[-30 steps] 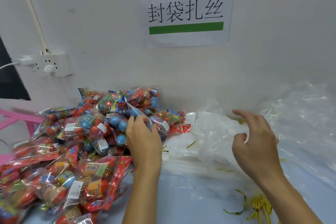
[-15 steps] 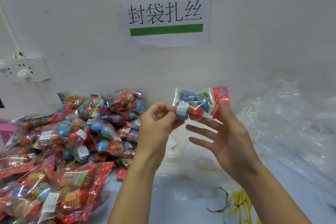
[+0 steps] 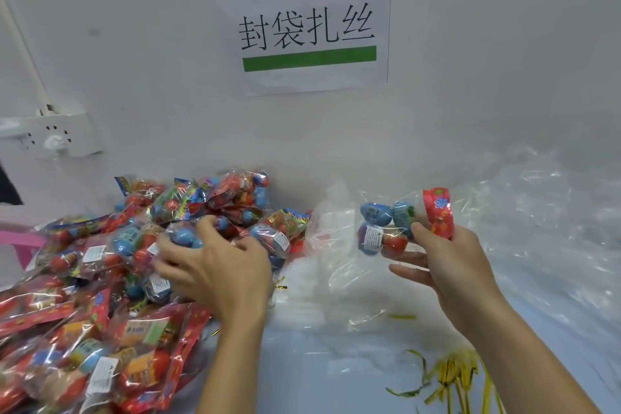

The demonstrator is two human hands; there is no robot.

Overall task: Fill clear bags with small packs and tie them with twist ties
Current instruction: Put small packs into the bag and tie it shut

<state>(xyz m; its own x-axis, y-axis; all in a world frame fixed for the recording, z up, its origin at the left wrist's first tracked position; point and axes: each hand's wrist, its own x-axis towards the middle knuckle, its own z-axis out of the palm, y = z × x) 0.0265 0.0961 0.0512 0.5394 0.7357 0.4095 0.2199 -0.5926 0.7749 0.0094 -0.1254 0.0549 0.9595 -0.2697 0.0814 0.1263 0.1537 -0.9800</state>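
White wall backs the bench, with a socket strip (image 3: 50,136) at far left and a paper sign (image 3: 304,19) above the middle. Below the socket, the heap of small packs (image 3: 100,296) spreads over the left of the pale table (image 3: 302,380). The left hand (image 3: 215,266), which half a second ago pinched one pack in the air between both hands, is now back down on the heap, fingers spread and curling over a blue-balled pack without clearly gripping it. Right of it lie crumpled clear bags (image 3: 336,266), none visibly opened. The right hand (image 3: 450,255) now holds the passed pack (image 3: 386,229) alone, thumb pinching it by its red header. At lower right lie the yellow twist ties (image 3: 453,376), untouched. My reading: packs are being gathered in the right hand; bagging and tying remain ahead.
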